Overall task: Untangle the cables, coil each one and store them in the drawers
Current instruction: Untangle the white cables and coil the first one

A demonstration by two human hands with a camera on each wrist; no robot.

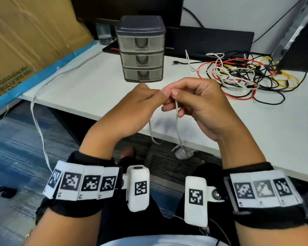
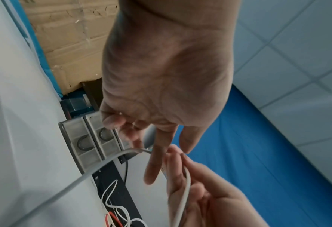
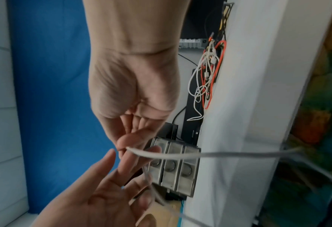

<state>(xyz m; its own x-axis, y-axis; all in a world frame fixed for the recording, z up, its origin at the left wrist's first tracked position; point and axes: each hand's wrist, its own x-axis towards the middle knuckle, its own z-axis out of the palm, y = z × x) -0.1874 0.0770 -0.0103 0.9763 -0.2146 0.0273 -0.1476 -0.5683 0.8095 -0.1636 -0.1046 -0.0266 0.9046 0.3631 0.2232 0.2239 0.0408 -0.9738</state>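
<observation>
Head view, person seated at white desk (image 1: 89, 82); both hands raised above the near desk edge, fingertips meeting. L. hand (image 1: 132, 107) w/ thumb and forefinger pinching the white cable (image 1: 177, 119); R. hand (image 1: 197, 103) w/ fingers curled round the same cable just beside the L. pinch; two strands hang down from the hands past the desk edge. A long white strand (image 1: 38, 110) runs over the desk's left side and drops toward the floor; whether it is the same cable, cannot tell. Drawer unit (image 1: 141, 48): three translucent drawers, all closed, dark lid, upright on desk directly behind the hands. Cable tangle (image 1: 241, 75): red, white, black, yellow leads heaped on desk to the R. of the unit, well apart from the hands. Cardboard box (image 1: 25, 41) w/ blue edging stands at L.; black laptop-like slab (image 1: 208, 41) lies behind the tangle. L. wrist view: cable passes between the fingertips (image 2: 155, 161) of both hands. R. wrist view: cable leaves the finger pinch (image 3: 128, 142) and runs across the drawer fronts; blurred.
</observation>
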